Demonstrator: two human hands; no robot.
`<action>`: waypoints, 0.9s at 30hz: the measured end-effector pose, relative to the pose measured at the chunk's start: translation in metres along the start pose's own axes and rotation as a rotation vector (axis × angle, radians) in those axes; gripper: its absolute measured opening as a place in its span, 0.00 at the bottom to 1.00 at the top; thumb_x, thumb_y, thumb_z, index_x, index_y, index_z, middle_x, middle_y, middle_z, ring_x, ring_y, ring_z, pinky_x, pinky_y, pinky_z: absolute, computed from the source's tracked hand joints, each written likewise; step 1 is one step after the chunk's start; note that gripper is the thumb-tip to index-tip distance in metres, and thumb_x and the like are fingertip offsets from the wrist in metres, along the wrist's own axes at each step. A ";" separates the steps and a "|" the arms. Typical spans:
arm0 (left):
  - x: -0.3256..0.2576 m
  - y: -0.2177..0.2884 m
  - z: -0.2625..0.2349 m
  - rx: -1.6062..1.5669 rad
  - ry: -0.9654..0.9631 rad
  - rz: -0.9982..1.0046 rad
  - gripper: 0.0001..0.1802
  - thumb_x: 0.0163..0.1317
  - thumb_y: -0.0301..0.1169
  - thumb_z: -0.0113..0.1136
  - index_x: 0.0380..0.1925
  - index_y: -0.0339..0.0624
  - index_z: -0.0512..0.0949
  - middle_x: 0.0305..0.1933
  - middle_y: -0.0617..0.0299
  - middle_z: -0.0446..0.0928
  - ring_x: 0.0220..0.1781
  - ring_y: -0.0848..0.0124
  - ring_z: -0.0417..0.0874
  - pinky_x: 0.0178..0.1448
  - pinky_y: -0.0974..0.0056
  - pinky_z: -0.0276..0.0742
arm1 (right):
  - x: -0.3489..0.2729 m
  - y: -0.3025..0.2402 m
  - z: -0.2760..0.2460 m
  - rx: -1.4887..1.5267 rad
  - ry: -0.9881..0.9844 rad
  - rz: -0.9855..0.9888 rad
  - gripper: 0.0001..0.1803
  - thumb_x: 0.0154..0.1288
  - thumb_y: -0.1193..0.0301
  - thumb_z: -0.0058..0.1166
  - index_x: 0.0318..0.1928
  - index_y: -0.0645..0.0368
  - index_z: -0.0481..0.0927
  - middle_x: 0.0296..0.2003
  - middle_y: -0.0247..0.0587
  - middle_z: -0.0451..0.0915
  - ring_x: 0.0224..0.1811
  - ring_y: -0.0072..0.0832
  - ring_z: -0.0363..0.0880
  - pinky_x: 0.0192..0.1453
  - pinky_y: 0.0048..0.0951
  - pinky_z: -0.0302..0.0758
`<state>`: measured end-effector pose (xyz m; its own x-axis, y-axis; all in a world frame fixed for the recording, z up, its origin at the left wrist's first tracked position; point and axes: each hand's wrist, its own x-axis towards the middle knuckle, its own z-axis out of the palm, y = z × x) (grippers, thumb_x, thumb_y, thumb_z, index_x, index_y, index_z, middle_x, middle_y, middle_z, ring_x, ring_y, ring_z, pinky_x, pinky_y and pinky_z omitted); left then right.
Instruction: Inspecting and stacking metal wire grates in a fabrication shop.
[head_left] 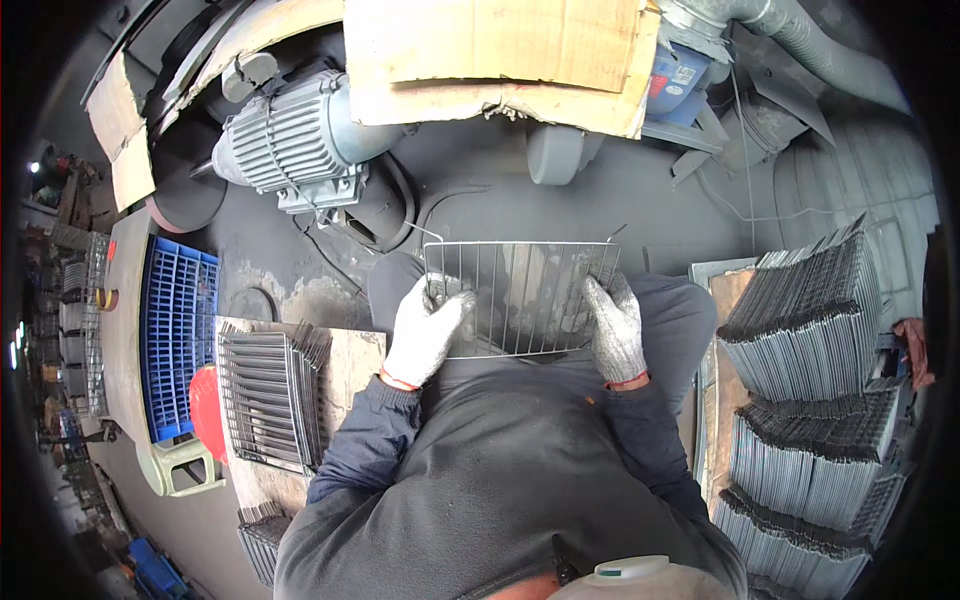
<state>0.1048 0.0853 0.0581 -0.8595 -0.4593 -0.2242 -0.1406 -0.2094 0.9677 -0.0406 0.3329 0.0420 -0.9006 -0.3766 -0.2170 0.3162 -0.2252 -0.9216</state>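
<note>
Wire rack (pixel 520 298) was held up in front of the seated person (pixel 500 450), over the legs. Gloved left hand (pixel 430 320) and gloved right hand (pixel 615 318) were each closed on an opposite end of it, thumbs uppermost. Progress: I judged this piece to be mid-handling; its frame and crosswires looked complete, but I could not tell whether anything remained to be done on it. Left side: a bundle of similar racks (pixel 270 400) on a wooden board (pixel 355 360). Right side: taller rack stacks (pixel 800 330). Which were finished and which waiting, I could not tell. Farther out: a grey wheel (pixel 557 155), its top hidden by a cardboard sheet (pixel 500 60); a motor (pixel 290 140) left of it; a blue crate (pixel 180 340) beyond the bundle. The stacks probably limited elbow room.
</note>
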 end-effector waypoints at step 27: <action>0.004 -0.021 -0.023 0.022 -0.007 0.019 0.12 0.72 0.29 0.68 0.51 0.35 0.83 0.44 0.61 0.87 0.44 0.75 0.85 0.51 0.66 0.83 | 0.013 0.011 0.027 -0.144 0.022 0.021 0.21 0.80 0.80 0.60 0.69 0.65 0.77 0.61 0.41 0.83 0.62 0.27 0.81 0.69 0.33 0.79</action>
<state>0.1162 0.0678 0.0339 -0.8654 -0.4571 -0.2055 -0.1355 -0.1814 0.9740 -0.0408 0.3017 0.0376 -0.9011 -0.3598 -0.2421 0.2903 -0.0858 -0.9531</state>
